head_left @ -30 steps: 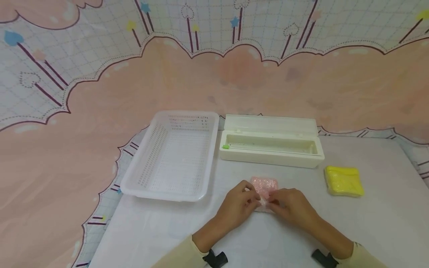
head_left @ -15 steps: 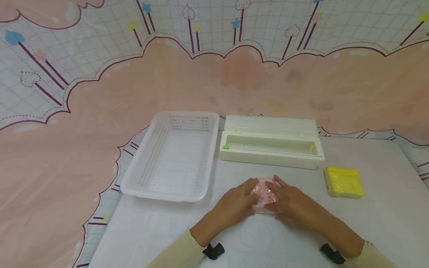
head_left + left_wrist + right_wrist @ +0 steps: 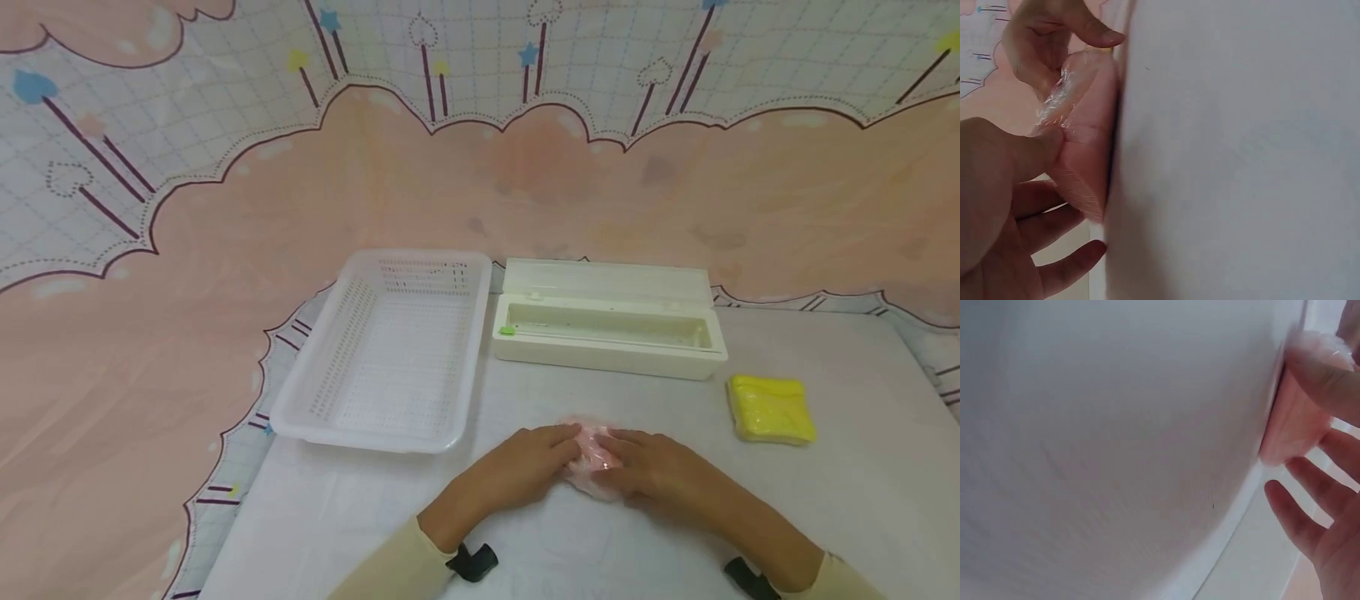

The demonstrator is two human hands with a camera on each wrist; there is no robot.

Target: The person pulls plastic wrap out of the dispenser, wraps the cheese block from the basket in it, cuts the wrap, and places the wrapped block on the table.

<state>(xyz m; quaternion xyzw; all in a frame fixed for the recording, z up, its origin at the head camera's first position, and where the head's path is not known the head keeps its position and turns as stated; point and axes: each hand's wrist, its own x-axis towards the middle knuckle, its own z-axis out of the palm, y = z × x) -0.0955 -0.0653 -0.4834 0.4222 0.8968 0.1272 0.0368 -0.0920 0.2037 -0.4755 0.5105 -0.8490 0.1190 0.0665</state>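
Note:
A soft-looking pink packet [image 3: 591,457] wrapped in shiny clear film is on the white table, between both hands in the head view. My left hand [image 3: 521,467] grips its left side. In the left wrist view, the left thumb presses the crinkled film of the pink packet [image 3: 1088,119] while fingers lie along its other side. From the right, my right hand [image 3: 660,475] holds the packet, its fingers partly covering the top. The right wrist view has the right thumb across the packet [image 3: 1300,415], with fingers around its far side. What the block inside is cannot be told.
A white perforated basket [image 3: 480,350] stands at the left. Beside it, behind the hands, a long cream box [image 3: 607,360] has its lid raised and a small green tab [image 3: 507,331]. A yellow wrapped packet [image 3: 771,408] lies to the right.
Both hands have gone from pinching at the middle of the pink packet to gripping its sides. The packet has moved slightly toward the person and looks turned.

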